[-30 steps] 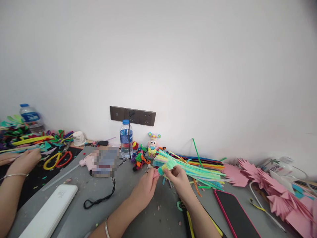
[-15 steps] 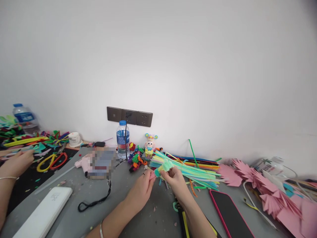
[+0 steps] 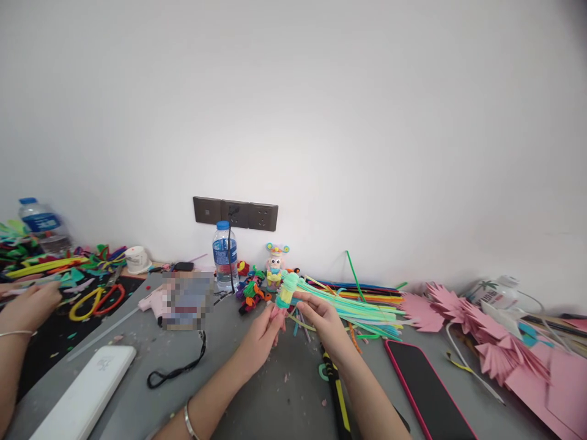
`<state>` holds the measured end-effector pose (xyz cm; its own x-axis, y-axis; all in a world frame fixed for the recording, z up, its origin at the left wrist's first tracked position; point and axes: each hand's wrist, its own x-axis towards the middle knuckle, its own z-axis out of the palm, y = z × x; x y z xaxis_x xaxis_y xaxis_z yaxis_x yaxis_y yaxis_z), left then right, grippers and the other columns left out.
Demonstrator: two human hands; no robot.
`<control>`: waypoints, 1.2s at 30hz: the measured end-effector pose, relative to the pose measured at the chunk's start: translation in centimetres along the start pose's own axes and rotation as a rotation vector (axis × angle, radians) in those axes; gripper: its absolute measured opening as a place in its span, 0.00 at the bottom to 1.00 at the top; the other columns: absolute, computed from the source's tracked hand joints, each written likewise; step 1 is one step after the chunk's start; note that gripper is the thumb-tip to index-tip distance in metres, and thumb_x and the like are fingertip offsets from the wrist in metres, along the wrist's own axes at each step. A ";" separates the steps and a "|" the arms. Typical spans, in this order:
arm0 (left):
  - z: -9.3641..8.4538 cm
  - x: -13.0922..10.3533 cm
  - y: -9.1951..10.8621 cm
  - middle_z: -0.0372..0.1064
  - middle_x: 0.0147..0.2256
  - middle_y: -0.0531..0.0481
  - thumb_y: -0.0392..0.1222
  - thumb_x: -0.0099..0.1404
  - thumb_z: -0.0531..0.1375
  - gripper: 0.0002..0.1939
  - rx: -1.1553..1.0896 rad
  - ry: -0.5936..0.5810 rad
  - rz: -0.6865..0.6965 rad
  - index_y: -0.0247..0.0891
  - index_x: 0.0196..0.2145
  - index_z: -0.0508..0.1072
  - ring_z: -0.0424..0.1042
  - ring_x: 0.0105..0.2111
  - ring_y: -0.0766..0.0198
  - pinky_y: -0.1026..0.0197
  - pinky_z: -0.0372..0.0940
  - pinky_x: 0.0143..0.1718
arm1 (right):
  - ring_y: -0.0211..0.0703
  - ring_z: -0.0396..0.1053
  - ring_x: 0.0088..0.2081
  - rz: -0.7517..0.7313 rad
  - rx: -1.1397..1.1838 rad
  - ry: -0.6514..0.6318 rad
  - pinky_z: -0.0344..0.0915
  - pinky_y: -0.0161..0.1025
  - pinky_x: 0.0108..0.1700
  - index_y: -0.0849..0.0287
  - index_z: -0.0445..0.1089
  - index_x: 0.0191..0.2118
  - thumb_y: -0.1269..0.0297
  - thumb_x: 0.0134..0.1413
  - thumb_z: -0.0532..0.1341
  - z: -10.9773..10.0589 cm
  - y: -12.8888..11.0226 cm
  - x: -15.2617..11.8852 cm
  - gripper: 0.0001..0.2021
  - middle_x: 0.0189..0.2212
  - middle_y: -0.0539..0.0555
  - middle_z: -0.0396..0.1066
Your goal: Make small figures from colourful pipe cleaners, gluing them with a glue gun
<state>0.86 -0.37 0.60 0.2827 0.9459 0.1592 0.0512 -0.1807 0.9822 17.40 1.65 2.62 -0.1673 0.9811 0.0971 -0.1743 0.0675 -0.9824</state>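
Observation:
A small fuzzy pipe-cleaner figure (image 3: 287, 289), mint green on top with yellow and teal bands and pink at the bottom, stands almost upright between my hands. My left hand (image 3: 259, 342) is closed around its pink lower end. From the other side, my right hand (image 3: 323, 321) has its thumb and fingertips against the figure's right edge. Just behind is a finished-looking pipe-cleaner doll (image 3: 275, 266) with big eyes and a coloured headpiece. A bundle of mint and yellow pipe cleaners (image 3: 362, 313) lies to the right of the figure.
A water bottle (image 3: 224, 256) stands by the wall sockets (image 3: 235, 213). Left are a pink glue gun (image 3: 153, 304), scissors (image 3: 96, 302), a white power bank (image 3: 85, 394) and another person's hand (image 3: 32, 308). Right lie a black-and-yellow tool (image 3: 337, 394), a phone (image 3: 428, 391) and folded pink paper (image 3: 499, 348).
The figure has turned from lying tilted to nearly upright. My right hand has eased from covering its top to touching its side. The view has shifted slightly.

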 end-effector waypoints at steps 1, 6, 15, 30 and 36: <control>0.1 0.1 -0.1 0.59 0.25 0.54 0.60 0.65 0.51 0.21 -0.085 -0.010 -0.037 0.38 0.30 0.65 0.57 0.22 0.68 0.64 0.57 0.25 | 0.50 0.71 0.37 0.006 -0.006 0.001 0.64 0.43 0.40 0.56 0.76 0.42 0.49 0.44 0.68 -0.2 0.1 0.0 0.21 0.32 0.54 0.76; 0.4 0.4 -0.4 0.65 0.35 0.48 0.65 0.55 0.60 0.28 -0.365 0.017 -0.167 0.36 0.39 0.71 0.63 0.27 0.68 0.66 0.60 0.23 | 0.39 0.61 0.25 -0.028 -0.016 0.120 0.56 0.36 0.30 0.58 0.77 0.38 0.49 0.45 0.67 -1.0 0.2 0.2 0.18 0.25 0.49 0.71; -0.1 0.4 1.1 0.66 0.33 0.49 0.59 0.55 0.64 0.24 -0.504 0.205 -0.098 0.36 0.39 0.74 0.62 0.25 0.69 0.66 0.59 0.23 | 0.35 0.51 0.22 -0.257 0.154 0.593 0.50 0.35 0.27 0.56 0.69 0.36 0.57 0.41 0.68 -3.2 0.2 0.9 0.15 0.19 0.42 0.53; -0.8 0.6 1.1 0.64 0.29 0.55 0.54 0.60 0.62 0.18 -0.523 0.311 -0.011 0.37 0.38 0.71 0.59 0.22 0.72 0.67 0.60 0.24 | 0.31 0.46 0.19 -0.316 0.331 0.625 0.48 0.33 0.22 0.55 0.66 0.39 0.60 0.45 0.68 -3.6 -0.6 0.3 0.15 0.17 0.39 0.48; -0.9 0.6 0.7 0.66 0.30 0.54 0.54 0.59 0.63 0.16 -0.520 0.321 -0.008 0.37 0.34 0.71 0.60 0.22 0.72 0.67 0.60 0.25 | 0.31 0.44 0.19 -0.357 0.281 0.599 0.43 0.34 0.23 0.59 0.68 0.40 0.55 0.49 0.66 -3.4 -0.7 0.4 0.15 0.16 0.39 0.44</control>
<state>0.25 0.33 1.50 -0.0229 0.9953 0.0939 -0.4446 -0.0942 0.8908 20.76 2.59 2.83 0.4882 0.8446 0.2195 -0.3738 0.4297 -0.8220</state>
